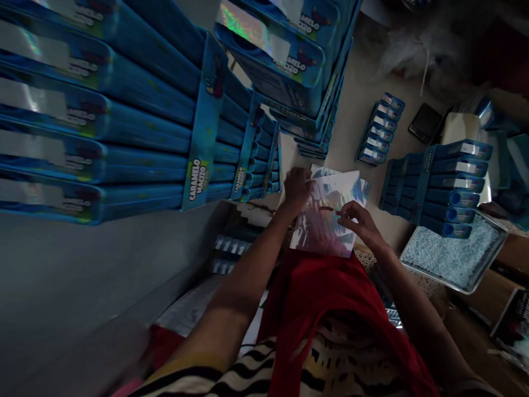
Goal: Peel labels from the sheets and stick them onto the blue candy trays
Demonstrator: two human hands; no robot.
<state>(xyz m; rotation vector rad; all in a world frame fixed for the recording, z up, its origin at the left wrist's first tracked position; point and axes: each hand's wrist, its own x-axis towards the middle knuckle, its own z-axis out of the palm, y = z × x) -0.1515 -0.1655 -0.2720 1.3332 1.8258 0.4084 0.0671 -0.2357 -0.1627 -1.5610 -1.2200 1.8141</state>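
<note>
A stack of shiny, silvery sheets [326,212] lies at the table's near edge, in front of my red apron [322,281]. My left hand [296,186] rests on the upper left corner of these sheets, its fingers partly in shadow and seeming loosely spread. Over the right side of the stack, my right hand [359,219] is closed in a pinch. A thin, dark reddish strip [328,209] juts leftward from its fingertips across the sheets; dim light hides exactly what it is.
Tall stacks of blue candy boxes [157,121] rise on the left, with more blue boxes [285,66] behind. Further blue boxes [438,182] stand at right, beside a metal tray [498,242] of pale blue pieces. A dark scale [425,122] sits farther back.
</note>
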